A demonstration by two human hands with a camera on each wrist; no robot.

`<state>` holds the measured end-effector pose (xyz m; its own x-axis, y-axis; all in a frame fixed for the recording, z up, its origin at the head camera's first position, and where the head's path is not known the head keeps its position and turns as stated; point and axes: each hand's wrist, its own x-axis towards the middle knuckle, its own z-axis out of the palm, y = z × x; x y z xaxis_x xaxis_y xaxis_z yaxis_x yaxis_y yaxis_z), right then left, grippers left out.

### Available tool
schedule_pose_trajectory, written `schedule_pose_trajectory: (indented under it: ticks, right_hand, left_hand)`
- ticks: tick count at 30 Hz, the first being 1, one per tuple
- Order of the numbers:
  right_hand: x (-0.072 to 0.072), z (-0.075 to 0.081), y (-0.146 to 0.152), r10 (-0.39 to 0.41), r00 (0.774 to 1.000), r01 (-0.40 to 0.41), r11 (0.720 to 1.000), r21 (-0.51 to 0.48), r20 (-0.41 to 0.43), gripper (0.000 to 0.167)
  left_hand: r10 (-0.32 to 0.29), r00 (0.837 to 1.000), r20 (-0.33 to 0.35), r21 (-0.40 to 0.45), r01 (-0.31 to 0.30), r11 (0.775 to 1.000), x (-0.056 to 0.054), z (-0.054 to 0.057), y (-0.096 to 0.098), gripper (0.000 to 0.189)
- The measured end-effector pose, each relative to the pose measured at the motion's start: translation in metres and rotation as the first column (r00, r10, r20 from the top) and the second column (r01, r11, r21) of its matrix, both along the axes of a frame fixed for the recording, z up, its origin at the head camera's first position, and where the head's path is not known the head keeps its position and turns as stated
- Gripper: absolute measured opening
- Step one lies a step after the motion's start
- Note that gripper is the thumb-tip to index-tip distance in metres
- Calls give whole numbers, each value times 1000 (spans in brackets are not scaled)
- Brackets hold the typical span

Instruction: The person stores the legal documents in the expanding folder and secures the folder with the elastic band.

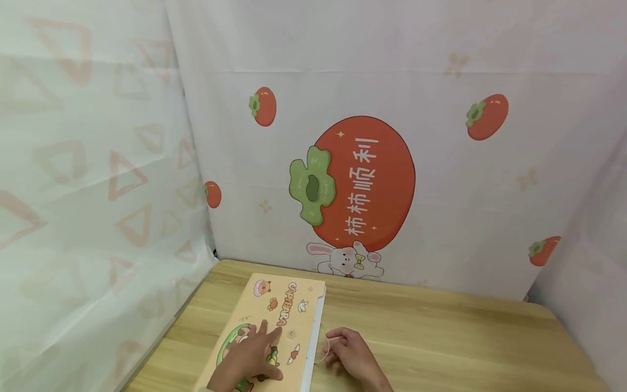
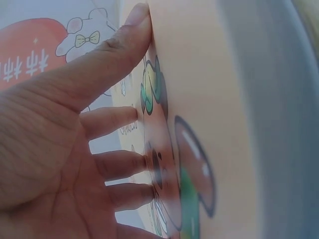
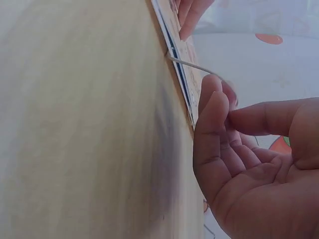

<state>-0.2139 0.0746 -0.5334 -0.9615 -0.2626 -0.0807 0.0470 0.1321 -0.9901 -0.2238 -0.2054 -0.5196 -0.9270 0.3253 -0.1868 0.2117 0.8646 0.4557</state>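
Observation:
A peach-coloured document folder (image 1: 302,296) printed with cartoon capybaras lies on the table, its pale side edge facing right. My left hand (image 1: 250,356) rests on the cover with its fingers spread, and in the left wrist view the thumb (image 2: 112,55) and fingertips touch the printed surface. Just off the folder's right edge, my right hand (image 1: 354,355) pinches a thin pale cord (image 3: 194,65) between thumb and fingertips. That cord runs from the folder's edge to the fingers, standing out from it in a curve. A small round button (image 1: 292,333) sits on the cover near the left fingers.
The light wood-grain table (image 1: 455,348) extends to the right of the folder. A white cloth backdrop (image 1: 441,218) with printed persimmons and a rabbit hangs behind the table's far edge. Another white cloth (image 1: 98,218) with triangle prints hangs along the left side.

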Motion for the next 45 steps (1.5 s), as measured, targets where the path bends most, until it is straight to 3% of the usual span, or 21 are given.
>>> schedule_pose_trajectory:
  ticks: [7, 13, 17, 24, 30, 37, 42, 45]
  right_hand:
    - [-10, 1, -7, 40, 998, -39, 999, -22, 44, 17]
    - [-17, -2, -12, 62, 998, -63, 997, -44, -14, 13]
    - [-18, -6, -17, 66, 993, -62, 997, 39, -101, 9]
    - [-22, -6, -29, 76, 961, -25, 982, 190, -265, 6]
    - [-27, -6, -38, 89, 958, -24, 972, 232, -274, 7]
    - [-31, -6, -41, 123, 935, -30, 962, 272, -332, 10]
    - [-33, -2, -46, 178, 919, -55, 941, 334, -351, 8]
    - [-34, -1, -51, 167, 911, -11, 923, 384, -377, 7]
  left_hand:
    - [-11, 1000, 2, 41, 11, 999, -1, 1, 0, 101]
    - [-17, 1000, -7, 38, 17, 999, -2, -2, 2, 101]
    - [-7, 1000, 14, 31, 7, 999, -1, -4, 3, 100]
    - [10, 1000, 23, 21, -11, 1000, 0, -5, -1, 100]
    - [11, 1000, 16, 30, -11, 999, 0, -6, -2, 100]
    - [8, 999, -39, 10, -8, 1000, 0, -5, 2, 101]
    - [3, 997, -77, -24, -5, 1000, 0, -3, 2, 102]
    - [7, 997, -80, -35, -10, 999, 0, -2, 1, 103]
